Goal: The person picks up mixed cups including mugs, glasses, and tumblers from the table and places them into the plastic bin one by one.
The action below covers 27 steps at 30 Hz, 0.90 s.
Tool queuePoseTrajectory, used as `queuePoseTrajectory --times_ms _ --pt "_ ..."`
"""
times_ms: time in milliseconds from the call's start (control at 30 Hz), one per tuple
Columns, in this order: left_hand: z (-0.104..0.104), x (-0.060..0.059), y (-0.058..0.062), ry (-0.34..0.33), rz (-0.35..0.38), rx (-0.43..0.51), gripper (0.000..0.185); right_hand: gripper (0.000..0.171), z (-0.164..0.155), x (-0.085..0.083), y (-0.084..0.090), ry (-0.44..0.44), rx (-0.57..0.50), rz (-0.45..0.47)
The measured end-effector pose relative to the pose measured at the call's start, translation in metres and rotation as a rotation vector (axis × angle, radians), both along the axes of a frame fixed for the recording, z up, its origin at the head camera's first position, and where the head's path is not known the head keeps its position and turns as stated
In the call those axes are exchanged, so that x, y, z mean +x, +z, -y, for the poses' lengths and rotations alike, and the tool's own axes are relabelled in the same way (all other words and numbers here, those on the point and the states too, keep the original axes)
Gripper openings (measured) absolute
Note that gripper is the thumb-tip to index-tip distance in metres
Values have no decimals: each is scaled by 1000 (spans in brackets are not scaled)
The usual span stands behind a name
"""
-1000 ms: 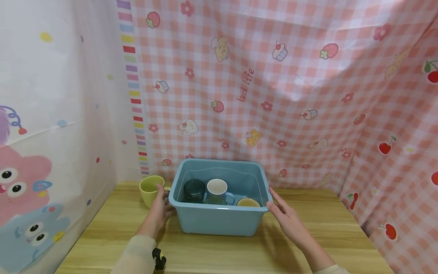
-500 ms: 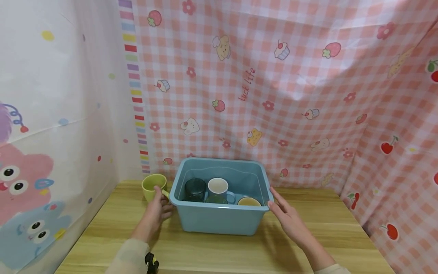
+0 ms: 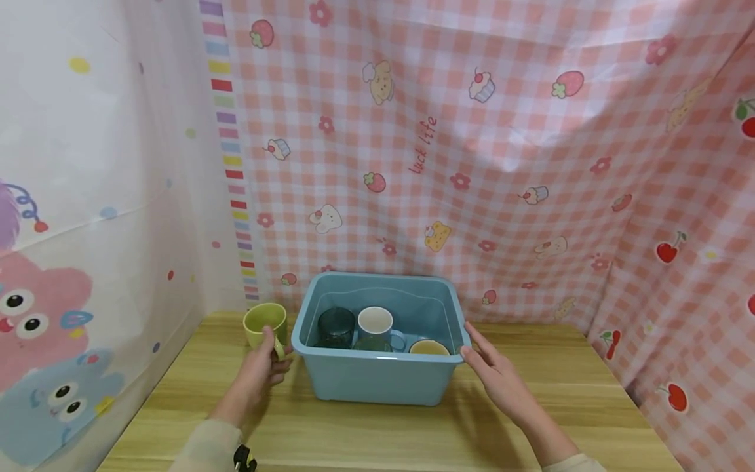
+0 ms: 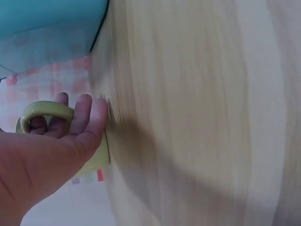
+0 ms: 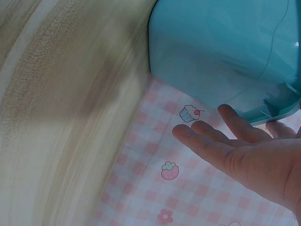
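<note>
A yellow-green mug (image 3: 259, 322) stands on the table left of a blue plastic tub (image 3: 377, 377), its handle turned toward the front. My left hand (image 3: 256, 370) holds this handle (image 4: 48, 109), thumb over it and a finger showing through the loop; the other fingers extend past it in the left wrist view. Across the tub, my right hand (image 3: 501, 387) rests its fingertips at the right rim, fingers fairly straight. Inside the tub are a dark glass cup (image 3: 336, 326), a white-lined blue mug (image 3: 375, 321) and a cup with a yellowish inside (image 3: 428, 348).
Another dark greenish cup (image 3: 373, 344) sits partly hidden behind the tub's front wall. The wooden table (image 3: 366, 436) ends at a pink checked curtain (image 3: 495, 151) behind and a white patterned curtain (image 3: 135, 229) at left.
The mug's handle has swung from pointing right, at the tub, round toward the front. My left hand has moved slightly left and nearer with it. The tub and my right hand stay put.
</note>
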<state>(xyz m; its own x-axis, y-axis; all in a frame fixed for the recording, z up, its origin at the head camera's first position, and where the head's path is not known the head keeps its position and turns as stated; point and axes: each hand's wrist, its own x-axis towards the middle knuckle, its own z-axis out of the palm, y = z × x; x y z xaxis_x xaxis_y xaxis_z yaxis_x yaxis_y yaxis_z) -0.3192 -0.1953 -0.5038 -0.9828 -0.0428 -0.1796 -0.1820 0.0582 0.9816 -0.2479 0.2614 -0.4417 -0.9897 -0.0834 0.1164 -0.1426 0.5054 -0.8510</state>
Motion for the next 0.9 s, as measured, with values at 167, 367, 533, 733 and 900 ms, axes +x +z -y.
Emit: queuePoseTrajectory --times_ms 167,367,533,733,900 --pt "8 5 4 -31 -25 -137 93 64 0 -1 1 10 -6 4" --pt "22 9 6 -33 -35 -270 81 63 0 -2 1 5 0 17" --pt "40 12 4 -48 -48 -406 67 62 0 -2 -2 -2 -3 14" --pt "60 17 6 -51 -73 -411 54 62 0 -2 -3 11 -19 11" --pt "71 19 13 -67 -66 -469 53 63 0 -2 -2 11 -23 5"
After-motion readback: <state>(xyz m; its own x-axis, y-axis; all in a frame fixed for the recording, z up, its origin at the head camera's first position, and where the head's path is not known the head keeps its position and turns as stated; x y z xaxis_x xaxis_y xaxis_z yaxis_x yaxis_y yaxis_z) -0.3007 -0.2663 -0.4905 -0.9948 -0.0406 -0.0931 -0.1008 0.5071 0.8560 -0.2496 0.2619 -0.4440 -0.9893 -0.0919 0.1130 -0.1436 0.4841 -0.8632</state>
